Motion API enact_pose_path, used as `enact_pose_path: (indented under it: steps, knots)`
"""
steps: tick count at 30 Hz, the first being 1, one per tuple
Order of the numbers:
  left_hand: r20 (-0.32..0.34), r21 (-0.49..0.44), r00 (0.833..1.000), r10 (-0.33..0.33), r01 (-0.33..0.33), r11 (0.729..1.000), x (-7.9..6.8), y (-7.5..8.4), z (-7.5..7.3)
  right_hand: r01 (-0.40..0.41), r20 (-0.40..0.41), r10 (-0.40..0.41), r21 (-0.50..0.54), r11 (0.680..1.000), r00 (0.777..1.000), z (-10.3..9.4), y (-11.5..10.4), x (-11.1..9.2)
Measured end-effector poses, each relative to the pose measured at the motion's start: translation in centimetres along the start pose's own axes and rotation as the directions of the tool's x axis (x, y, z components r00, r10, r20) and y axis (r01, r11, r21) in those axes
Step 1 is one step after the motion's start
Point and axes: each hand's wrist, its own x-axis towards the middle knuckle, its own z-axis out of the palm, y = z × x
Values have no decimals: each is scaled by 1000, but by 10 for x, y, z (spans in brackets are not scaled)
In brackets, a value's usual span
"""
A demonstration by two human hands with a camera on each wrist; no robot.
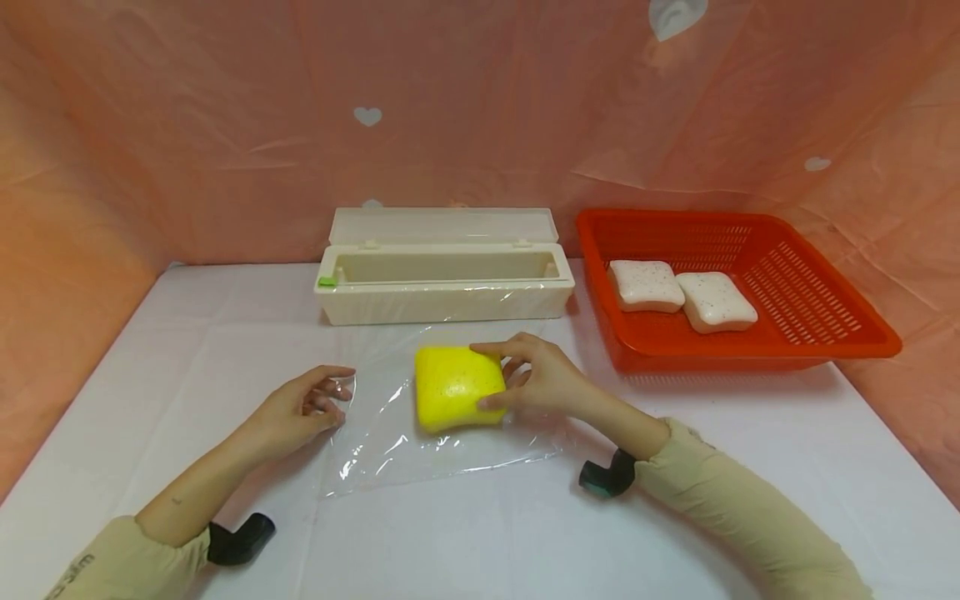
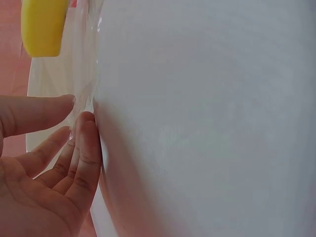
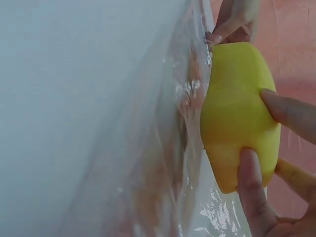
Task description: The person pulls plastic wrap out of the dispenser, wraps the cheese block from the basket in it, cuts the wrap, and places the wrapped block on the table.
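A puffy yellow square block [image 1: 453, 387] with dark specks is held by my right hand [image 1: 543, 375], thumb at the near side and fingers at the far side. In the right wrist view, the fingertips press on the yellow block [image 3: 239, 113]. It is over a sheet of clear plastic film [image 1: 390, 442]; whether it rests on the film cannot be told. My left hand [image 1: 300, 408] is at the film's left edge, its curled fingers and thumb holding that edge. The left wrist view shows the film [image 2: 89, 64] running up from the fingertips.
Behind the film stands a long white dispenser box [image 1: 450, 304] with its lid raised and a green tab [image 1: 327, 282] at its left. An orange-red basket [image 1: 720, 350] at the right holds a white speckled block [image 1: 647, 283] and another white block [image 1: 718, 300]. A pink curtain [image 1: 465, 100] hangs behind.
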Motion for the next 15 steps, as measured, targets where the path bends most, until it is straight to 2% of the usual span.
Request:
enact_pose_path:
  steps: [8, 15]
  knots:
    - [3, 6, 1000, -24, 24, 1000, -1, 1, 1, -20, 51, 22, -44, 999, 998, 6, 4, -3]
    - [2, 19, 1000, -16, 16, 1000, -1, 2, 1, -16, 63, 18, -33, 999, 998, 8, 8, -7]
